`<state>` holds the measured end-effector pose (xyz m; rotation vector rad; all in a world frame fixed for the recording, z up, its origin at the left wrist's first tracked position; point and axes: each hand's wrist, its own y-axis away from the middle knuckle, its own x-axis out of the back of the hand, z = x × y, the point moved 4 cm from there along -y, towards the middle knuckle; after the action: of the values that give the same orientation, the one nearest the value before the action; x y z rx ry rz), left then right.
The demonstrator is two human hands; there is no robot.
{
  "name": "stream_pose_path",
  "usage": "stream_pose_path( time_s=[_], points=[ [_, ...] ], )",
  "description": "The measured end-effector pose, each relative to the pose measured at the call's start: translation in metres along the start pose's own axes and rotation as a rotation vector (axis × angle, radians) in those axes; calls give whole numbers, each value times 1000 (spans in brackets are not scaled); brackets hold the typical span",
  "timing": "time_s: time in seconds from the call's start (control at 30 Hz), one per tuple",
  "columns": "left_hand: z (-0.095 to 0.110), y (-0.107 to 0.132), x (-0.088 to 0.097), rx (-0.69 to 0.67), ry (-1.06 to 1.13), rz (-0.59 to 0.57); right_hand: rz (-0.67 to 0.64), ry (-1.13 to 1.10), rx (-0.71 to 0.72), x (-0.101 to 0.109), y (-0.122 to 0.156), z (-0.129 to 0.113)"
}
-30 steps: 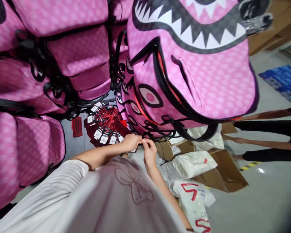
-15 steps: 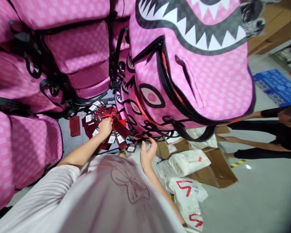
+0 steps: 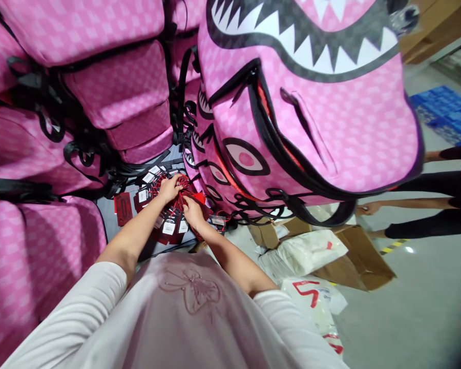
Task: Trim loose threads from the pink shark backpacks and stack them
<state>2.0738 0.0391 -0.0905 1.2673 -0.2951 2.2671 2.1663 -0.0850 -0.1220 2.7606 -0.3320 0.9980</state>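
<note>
A bunch of dark red and black hang tags [image 3: 169, 226] with white labels is fanned out on a grey surface, its red strings gathered at the centre. My left hand [image 3: 170, 188] is closed on the red strings from the left side. Just below and to the right, my right hand [image 3: 193, 212] pinches at the strings and tags, its fingertips partly hidden. A stack of pink backpacks with an eye-and-teeth print rises beside my right hand; the large top backpack [image 3: 346, 128] has its zipper partly open.
More pink backpacks [image 3: 123, 87] are piled at the left and back. Cardboard boxes [image 3: 363, 256] and white plastic bags [image 3: 311, 256] lie on the floor to the right. Another person's arm [image 3: 411, 205] shows at the right edge. A blue stack [image 3: 445, 113] stands farther back.
My right hand has moved left and inward from beside the backpack stack to the bunch of hang tags. My left hand stays on the strings, slightly higher. The view has shifted slightly.
</note>
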Motion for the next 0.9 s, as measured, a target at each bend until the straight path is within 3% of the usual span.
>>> stream_pose_path(
  time_s=[0.13,0.27,0.47,0.57,0.67,0.73,0.8,0.9],
  points=[
    [-7,7,9,-15,132,96,5,143,-64,-6,-20,-11],
    [-11,10,15,-26,223,89,14,226,-78,-9,-31,-24],
    [-16,15,16,16,268,78,-64,78,-75,-6,-43,-20],
    [-14,14,14,20,234,72,-85,222,-42,1,-40,-22],
    [-16,11,18,106,194,192,-94,404,-46,6,-27,-27],
    [-20,7,20,171,180,274,-93,396,-81,10,-13,-28],
    [-22,1,21,182,174,272,7,269,-68,19,1,-29],
    [-17,-4,20,150,135,199,268,-41,72,41,25,-32]
  ],
)
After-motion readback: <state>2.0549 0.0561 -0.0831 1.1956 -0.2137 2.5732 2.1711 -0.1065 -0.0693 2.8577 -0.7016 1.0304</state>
